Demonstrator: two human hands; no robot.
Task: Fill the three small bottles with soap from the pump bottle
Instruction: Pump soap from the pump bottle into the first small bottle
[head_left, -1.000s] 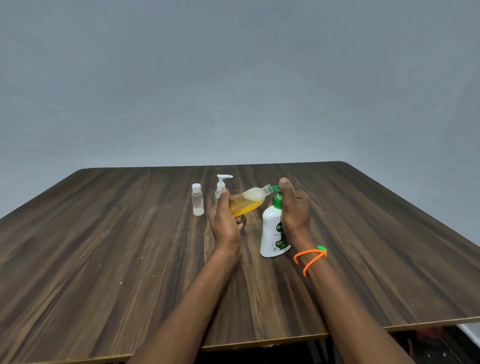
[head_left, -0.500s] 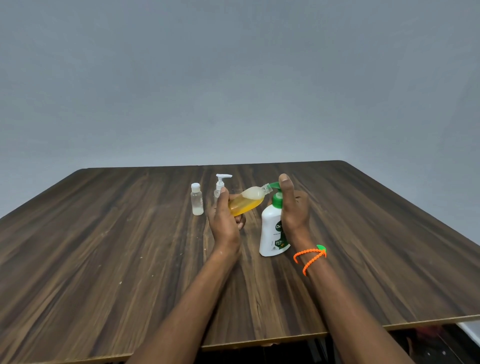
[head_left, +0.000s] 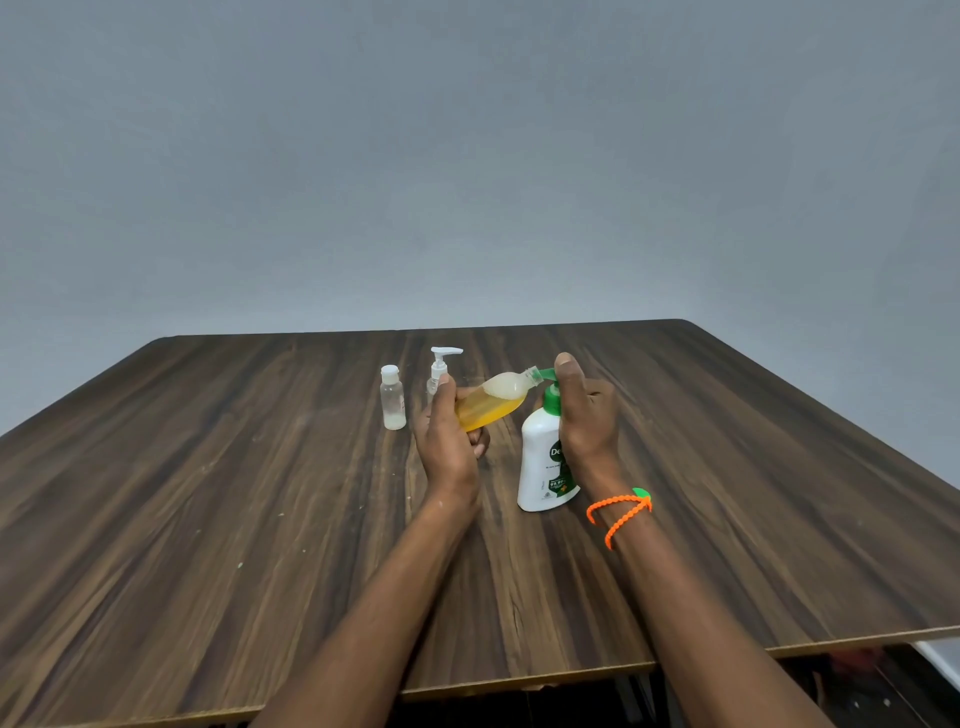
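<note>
1. Centre of the frame: the left hand (head_left: 449, 441) grips a small bottle (head_left: 493, 397), fingers curled round its lower end, and holds it tilted well over, its open neck pointing right and slightly up.
2. That neck sits right at the green spout of the pump bottle (head_left: 543, 462) — touching it or just short of it, too close to tell from this view.
3. The right hand (head_left: 584, 415) stands over the green pump head with its fingers fairly straight, the fingertip on top of the pump; it looks to be pressing, not clasping.
4. The pump bottle itself stands upright on the surface (head_left: 208, 493), just right of centre.
5. The tilted bottle is amber for roughly half its length, with a pale, foamy patch toward the neck, so this reads as the filling step, partway through the first of three.
6. Left of centre, two more small bottles wait upright on the surface: a capped clear one (head_left: 392, 397) and, just beside it, one with a white pump top (head_left: 439, 371), both seemingly near empty.
7. The next move calls for steady presses with the neck kept on the spout — a slip would likely send soap down the bottle's side.
8. An orange wristband (head_left: 618, 514) rings the right wrist.
</note>
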